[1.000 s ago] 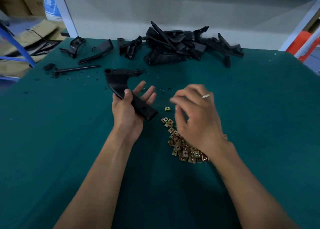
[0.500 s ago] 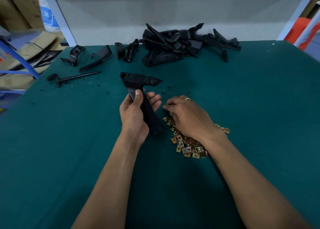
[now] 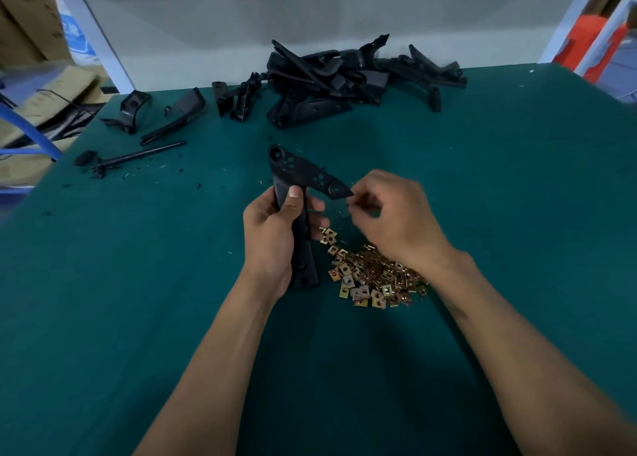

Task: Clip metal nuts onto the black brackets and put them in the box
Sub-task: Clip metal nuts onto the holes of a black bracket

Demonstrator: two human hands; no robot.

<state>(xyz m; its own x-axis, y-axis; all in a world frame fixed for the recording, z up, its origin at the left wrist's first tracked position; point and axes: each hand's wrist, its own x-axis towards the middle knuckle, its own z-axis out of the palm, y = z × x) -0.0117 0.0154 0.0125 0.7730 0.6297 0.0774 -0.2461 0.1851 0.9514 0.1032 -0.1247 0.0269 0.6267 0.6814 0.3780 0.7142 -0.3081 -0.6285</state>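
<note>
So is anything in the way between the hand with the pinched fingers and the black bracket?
Nothing visible. The right hand hovers just beside the bracket, which the left hand holds.

green table (image 3: 138, 283) bears brass nuts (image 3: 374, 276), black brackets (image 3: 331, 79), perhaps plastic scraps (image 3: 103, 169).

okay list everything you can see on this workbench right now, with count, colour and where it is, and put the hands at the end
Table: one, green covered, fills the view.
Held bracket: one, black, centre, upright in the left hand.
Bracket pile: many, black, far edge, centre.
Loose black parts: several, far left of the table.
Metal nuts: a heap, brass coloured, centre, under the right wrist.
Cardboard boxes: several, brown, off the table, far left.
Left hand: gripping the bracket's stem.
Right hand: fingertips pinched beside the bracket's right tip; any nut in them is too small to tell.
</note>
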